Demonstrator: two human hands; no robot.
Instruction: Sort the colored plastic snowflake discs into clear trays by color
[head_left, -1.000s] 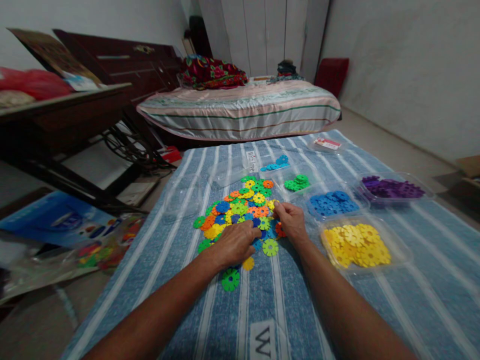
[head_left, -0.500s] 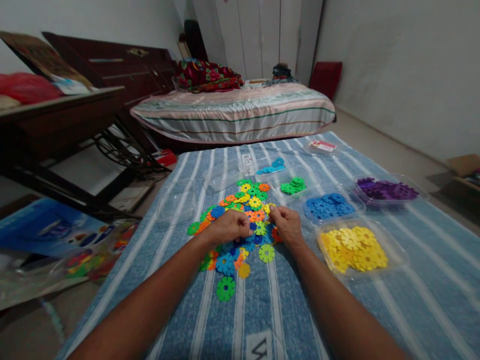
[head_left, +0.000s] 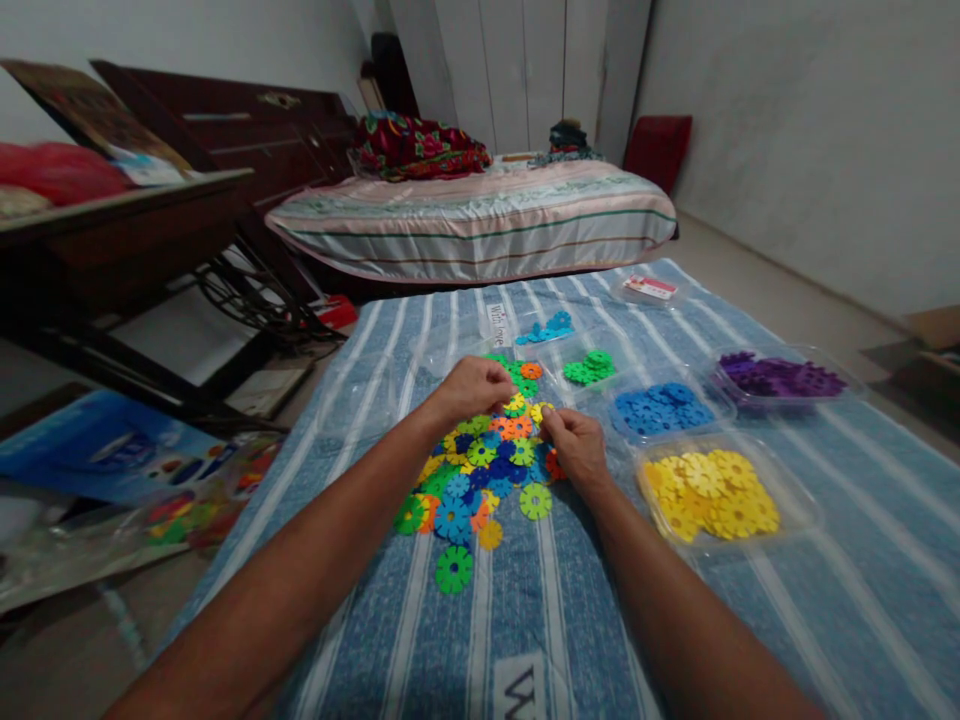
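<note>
A loose pile of notched plastic snowflake discs in mixed colours lies on the striped cloth. My left hand is over the far part of the pile, fingers pinched at the edge of a yellow snowflake disc. At the right side of the pile, my right hand pinches another yellow snowflake disc between thumb and fingers. Single green and lime discs lie at the near edge of the pile.
Clear tubs to the right hold yellow discs, blue discs, purple discs and green discs. Light-blue discs sit in one farther back. Transparent containers stand left of the pile. A bed is beyond.
My left hand has moved up and away from the middle of the pile to its far part, uncovering discs there. My right hand stays nearly in place with the yellow disc.
</note>
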